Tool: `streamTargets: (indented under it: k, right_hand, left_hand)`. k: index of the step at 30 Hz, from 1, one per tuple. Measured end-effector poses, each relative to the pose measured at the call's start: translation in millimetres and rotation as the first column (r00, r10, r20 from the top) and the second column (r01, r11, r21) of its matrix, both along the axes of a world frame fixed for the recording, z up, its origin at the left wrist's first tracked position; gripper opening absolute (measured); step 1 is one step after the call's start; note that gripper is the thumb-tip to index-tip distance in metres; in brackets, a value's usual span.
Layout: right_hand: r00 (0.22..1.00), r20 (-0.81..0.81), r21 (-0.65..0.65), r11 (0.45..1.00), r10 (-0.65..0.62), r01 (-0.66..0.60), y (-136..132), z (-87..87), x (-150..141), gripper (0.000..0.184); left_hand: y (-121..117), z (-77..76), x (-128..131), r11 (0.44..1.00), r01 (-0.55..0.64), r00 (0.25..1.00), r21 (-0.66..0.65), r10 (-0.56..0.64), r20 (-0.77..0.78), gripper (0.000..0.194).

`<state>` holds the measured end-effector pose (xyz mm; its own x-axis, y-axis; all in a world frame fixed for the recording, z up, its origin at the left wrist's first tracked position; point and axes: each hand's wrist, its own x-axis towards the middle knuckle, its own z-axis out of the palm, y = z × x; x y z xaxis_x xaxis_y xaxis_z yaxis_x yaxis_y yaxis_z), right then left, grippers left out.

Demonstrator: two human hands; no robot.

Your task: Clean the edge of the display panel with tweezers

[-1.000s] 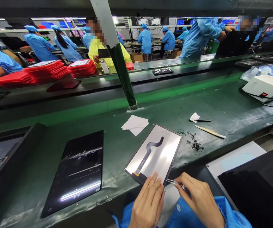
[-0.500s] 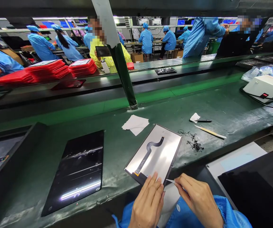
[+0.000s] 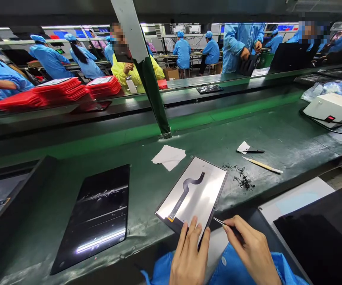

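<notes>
A tablet-sized display panel (image 3: 206, 198) lies at an angle on the green bench, its silvery back up. A dark curved flex cable (image 3: 184, 192) runs along that back from a gold-edged end. My left hand (image 3: 190, 249) rests on the panel's near end with fingers stretched out, the thumb by its right edge. My right hand (image 3: 248, 245) pinches a pair of tweezers (image 3: 219, 221), whose tips point at the panel's right edge near my left hand. Whether the tips touch the edge I cannot tell. Black stringy scraps (image 3: 243, 182) lie right of the panel.
Left of the panel lies a glossy black screen (image 3: 99, 213), beside a dark tray (image 3: 37, 178). White paper sheets (image 3: 169, 157), a pale-handled blade (image 3: 262, 165) and a black tool (image 3: 254, 151) lie behind. A post (image 3: 154, 95) rises mid-bench; co-workers stand and sit beyond.
My right hand has drawn the tweezers slightly up and away from the panel's edge. My left thumb has spread outward. Beyond the bench, a standing co-worker has turned and holds a dark part.
</notes>
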<state>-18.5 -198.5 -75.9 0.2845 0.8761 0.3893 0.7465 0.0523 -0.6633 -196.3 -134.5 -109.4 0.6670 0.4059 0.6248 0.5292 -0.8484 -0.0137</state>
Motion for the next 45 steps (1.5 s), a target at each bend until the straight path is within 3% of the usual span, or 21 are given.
streamTargets:
  k: [6,16,23,29,35,45]
  right_hand:
    - [0.994,-0.054,0.006,0.996,-0.09,0.091,-11.4,-6.4,1.5,0.026]
    - [0.985,-0.153,-0.036,0.996,-0.083,0.078,-19.9,-18.9,2.6,0.022]
    - [0.978,-0.195,-0.074,0.995,-0.079,0.066,-21.3,-19.8,2.0,0.019]
    - [0.979,-0.195,-0.078,0.996,-0.064,0.049,-22.5,-21.1,4.1,0.017]
    - [0.979,-0.192,-0.091,0.995,-0.066,0.049,-24.7,-22.7,3.1,0.018]
    - [0.983,-0.171,-0.087,0.995,-0.067,0.053,-21.5,-18.4,2.5,0.022]
  left_hand:
    - [-2.3,-4.8,-0.6,0.999,-0.012,0.999,0.033,0.013,-0.035,0.032]
    - [-0.7,3.9,-3.1,1.0,0.007,0.996,0.021,-0.005,-0.089,0.035]
    - [-6.8,7.5,-2.7,0.997,-0.041,0.999,-0.07,0.039,-0.036,0.032]
    - [-2.7,6.8,-3.9,1.0,0.009,0.996,0.016,-0.007,-0.089,0.034]
    - [0.7,4.0,-8.4,0.999,0.035,0.998,-0.019,-0.036,-0.058,0.031]
    - [0.9,5.2,-6.0,0.999,0.032,0.996,0.041,-0.028,-0.084,0.038]
